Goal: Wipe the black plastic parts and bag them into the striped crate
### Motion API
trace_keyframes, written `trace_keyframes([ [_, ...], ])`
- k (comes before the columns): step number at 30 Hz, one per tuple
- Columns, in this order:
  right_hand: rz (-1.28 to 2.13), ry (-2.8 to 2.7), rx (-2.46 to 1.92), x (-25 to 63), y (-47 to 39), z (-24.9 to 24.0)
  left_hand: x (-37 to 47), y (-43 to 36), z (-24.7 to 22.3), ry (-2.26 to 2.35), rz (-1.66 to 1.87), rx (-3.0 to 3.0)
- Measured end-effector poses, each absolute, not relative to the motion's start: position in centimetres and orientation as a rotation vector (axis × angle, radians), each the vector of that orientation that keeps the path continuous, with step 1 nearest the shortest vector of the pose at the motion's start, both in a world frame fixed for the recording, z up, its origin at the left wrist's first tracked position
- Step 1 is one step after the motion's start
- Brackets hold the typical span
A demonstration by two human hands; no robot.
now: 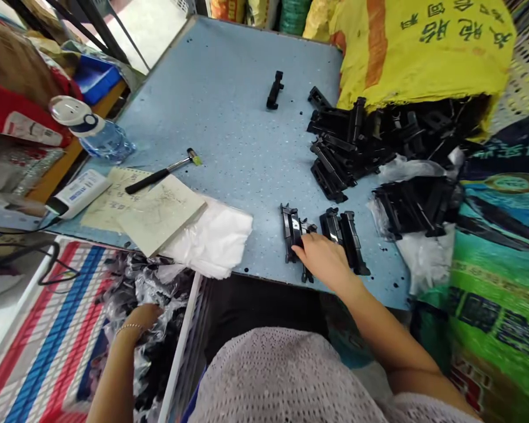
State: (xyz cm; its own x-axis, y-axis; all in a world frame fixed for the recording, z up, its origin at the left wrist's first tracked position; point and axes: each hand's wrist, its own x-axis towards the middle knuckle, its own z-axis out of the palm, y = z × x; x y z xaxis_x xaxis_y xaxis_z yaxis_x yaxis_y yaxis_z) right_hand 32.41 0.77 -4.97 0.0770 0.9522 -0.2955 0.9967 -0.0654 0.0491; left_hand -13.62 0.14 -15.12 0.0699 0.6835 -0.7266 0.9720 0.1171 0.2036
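Note:
On the near edge of the blue table, my right hand (pixel 324 258) curls over a black plastic part (pixel 307 226), its fingertips partly hidden under the palm. Another slim black part (pixel 287 232) lies just left of it, and two more black parts (pixel 352 242) lie close on the right. My left hand (pixel 144 317) is down in the white crate (pixel 187 329) at the lower left, among clear bags of black parts (pixel 145 282). Its fingers are sunk into the plastic and hidden.
A yellow sack (pixel 423 53) spills a heap of black parts (pixel 348 135) onto the table's right side. One black part (pixel 275 90) lies farther back. At left are a small hammer (pixel 158 176), paper sheets (pixel 161 211), white plastic bags (pixel 220 238) and a water bottle (pixel 106 138).

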Motion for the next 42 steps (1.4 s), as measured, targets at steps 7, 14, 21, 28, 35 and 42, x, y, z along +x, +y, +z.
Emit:
trace_keyframes([
  [7, -0.328, 2.062, 2.155, 29.6, 2.6, -7.3, 2.9, 4.8, -8.8, 1.374, 0.702, 1.904],
  [14, -1.788, 2.030, 2.581, 31.8, 2.8, -8.1, 5.3, 8.8, -12.2, 1.492, 0.767, 1.701],
  [21, -3.457, 1.028, 1.883, 23.3, 5.0, -9.8, 3.5, 8.5, -10.9, 1.378, 0.877, 1.542],
  [28, -3.537, 0.873, 1.526, 25.5, 1.4, -10.9, 1.4, 8.4, -9.6, 1.420, 0.719, 2.178],
  [35, -3.488, 0.621, 1.296, 24.0, 0.9, -11.8, 2.7, 4.7, -8.4, 1.074, 0.700, 2.281],
  [42, -3.136, 1.362, 1.914, 21.9, 0.5, -8.8, 2.1, 0.4, -5.9, 0.886, 0.669, 2.277],
])
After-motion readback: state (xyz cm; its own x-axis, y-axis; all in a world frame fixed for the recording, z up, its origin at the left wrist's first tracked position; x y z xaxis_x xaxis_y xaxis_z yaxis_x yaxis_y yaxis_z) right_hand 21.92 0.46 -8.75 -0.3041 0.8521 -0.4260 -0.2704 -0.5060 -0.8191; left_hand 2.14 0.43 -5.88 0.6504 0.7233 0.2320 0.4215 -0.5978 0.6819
